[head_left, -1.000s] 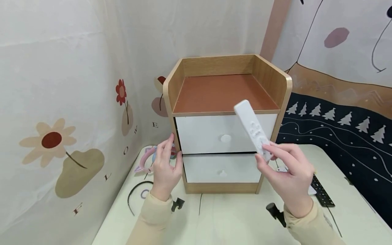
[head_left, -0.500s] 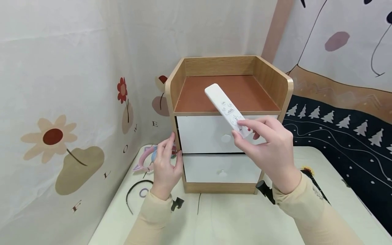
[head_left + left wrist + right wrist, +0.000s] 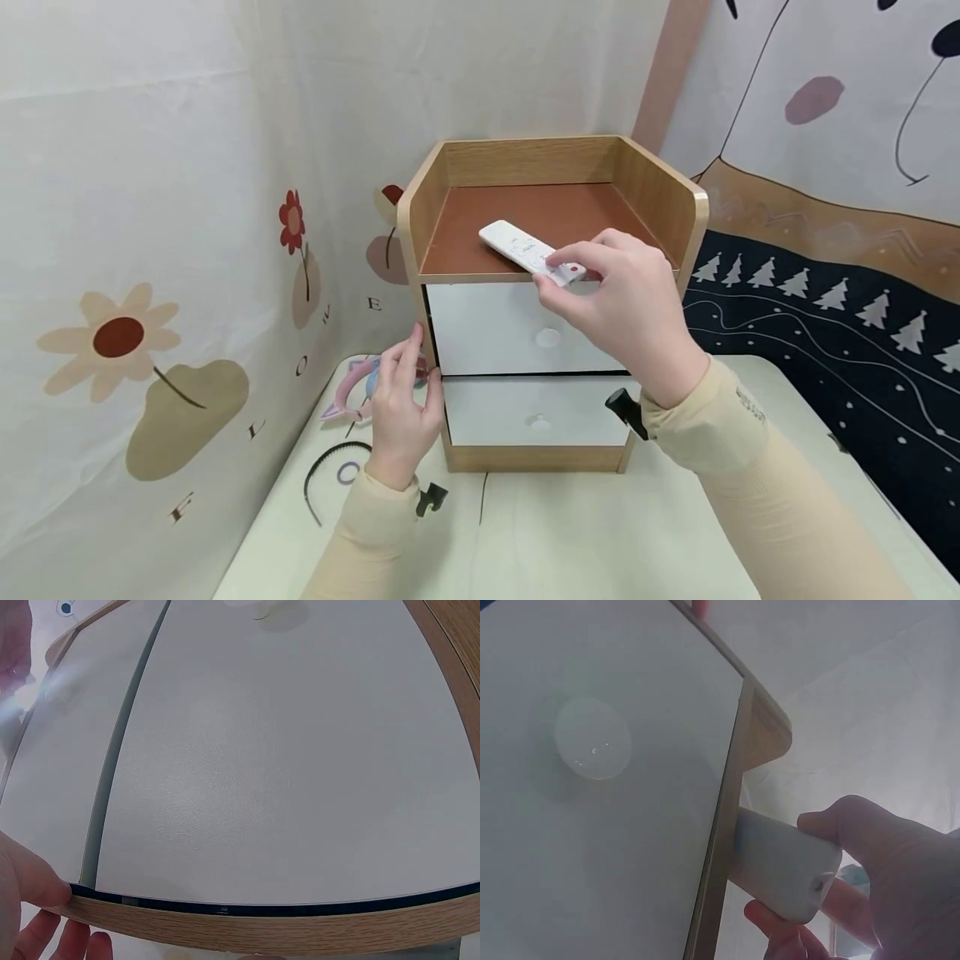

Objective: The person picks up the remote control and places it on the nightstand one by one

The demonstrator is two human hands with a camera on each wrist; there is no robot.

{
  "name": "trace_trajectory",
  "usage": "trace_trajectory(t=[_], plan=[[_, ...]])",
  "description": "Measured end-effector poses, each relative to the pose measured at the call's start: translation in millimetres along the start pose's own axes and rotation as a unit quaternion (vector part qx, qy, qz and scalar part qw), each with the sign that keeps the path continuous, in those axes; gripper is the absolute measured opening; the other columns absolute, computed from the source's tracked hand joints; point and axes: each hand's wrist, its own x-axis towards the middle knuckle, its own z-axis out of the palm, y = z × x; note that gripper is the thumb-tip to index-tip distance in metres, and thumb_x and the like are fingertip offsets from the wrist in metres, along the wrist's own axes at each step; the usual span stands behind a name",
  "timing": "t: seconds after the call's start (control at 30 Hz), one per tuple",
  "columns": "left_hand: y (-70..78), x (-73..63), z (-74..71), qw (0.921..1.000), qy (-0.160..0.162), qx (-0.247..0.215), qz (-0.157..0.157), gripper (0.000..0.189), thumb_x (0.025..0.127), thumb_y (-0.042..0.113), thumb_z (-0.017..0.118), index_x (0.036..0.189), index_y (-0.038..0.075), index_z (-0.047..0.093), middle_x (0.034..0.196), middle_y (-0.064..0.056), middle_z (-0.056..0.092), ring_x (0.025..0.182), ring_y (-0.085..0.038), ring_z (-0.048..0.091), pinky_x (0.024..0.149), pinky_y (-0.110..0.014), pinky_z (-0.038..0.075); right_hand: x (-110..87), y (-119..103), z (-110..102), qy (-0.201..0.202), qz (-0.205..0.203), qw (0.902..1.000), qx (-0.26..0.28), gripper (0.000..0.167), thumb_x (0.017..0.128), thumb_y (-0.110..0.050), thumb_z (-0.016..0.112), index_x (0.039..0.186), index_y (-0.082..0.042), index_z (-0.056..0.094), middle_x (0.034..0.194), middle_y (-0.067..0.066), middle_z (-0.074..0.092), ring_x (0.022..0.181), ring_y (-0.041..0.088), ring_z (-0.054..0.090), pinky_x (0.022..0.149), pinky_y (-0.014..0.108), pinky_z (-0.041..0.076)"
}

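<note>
A white remote control (image 3: 517, 243) is pinched at its near end between the thumb and fingers of my right hand (image 3: 630, 304). It slants over the front of the brown top shelf (image 3: 555, 208) of a small wooden cabinet (image 3: 536, 459) with two white drawers. In the right wrist view the remote's end (image 3: 784, 862) shows beside the shelf's front edge; contact with the shelf is unclear. My left hand (image 3: 403, 417) touches the cabinet's left side with extended fingers. In the left wrist view its thumb (image 3: 37, 883) lies on the wooden side edge.
Both drawers, the upper one (image 3: 487, 329) and the lower one (image 3: 495, 412), are closed, each with a round knob. Left of the cabinet on the white table (image 3: 555, 533) lie a pink headband (image 3: 347, 392), a black headband (image 3: 309, 479) and a small purple ring (image 3: 347, 472).
My right hand has carried the remote leftward and up from the cabinet's right front to the top shelf, tipping it flatter. My left hand stays on the cabinet's side.
</note>
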Motion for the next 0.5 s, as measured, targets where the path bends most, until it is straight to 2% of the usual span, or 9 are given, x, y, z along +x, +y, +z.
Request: trace_trajectory(t=[0.13, 0.33, 0.5], plan=[[0.5, 1.0, 0.7, 1.0000, 0.000, 0.003, 0.001, 0.067, 0.095, -0.009, 0.068, 0.160, -0.002, 0.052, 0.123, -0.026, 0.061, 0.093, -0.031, 0.069, 0.077, -0.043, 0.063, 10.6, -2, 2, -0.032, 0.033, 0.9990, -0.003, 0.014, 0.092, -0.025, 0.082, 0.099, -0.014, 0.088, 0.081, 0.008, 0.069, 0.075, 0.022, 0.060, 0.067, 0.034, 0.042], [2.2, 1.1, 0.0, 1.0000, 0.003, 0.001, 0.000, 0.066, 0.095, -0.009, 0.068, 0.159, -0.002, 0.053, 0.123, -0.026, 0.061, 0.093, -0.031, 0.069, 0.077, -0.043, 0.063, 24.6, -4, 6, -0.114, 0.070, 0.9909, -0.014, 0.021, 0.098, -0.036, 0.082, 0.107, -0.017, 0.087, 0.092, 0.006, 0.073, 0.082, 0.023, 0.065, 0.072, 0.038, 0.048], [2.8, 0.7, -1.1, 1.0000, -0.001, -0.001, -0.005, 0.065, 0.097, -0.007, 0.067, 0.160, -0.001, 0.052, 0.124, -0.026, 0.061, 0.094, -0.031, 0.069, 0.078, -0.044, 0.063, 33.6, -6, 13, -0.162, 0.087, 0.9825, -0.032, 0.033, 0.095, -0.047, 0.086, 0.112, -0.019, 0.086, 0.097, 0.006, 0.076, 0.088, 0.023, 0.067, 0.074, 0.040, 0.051]])
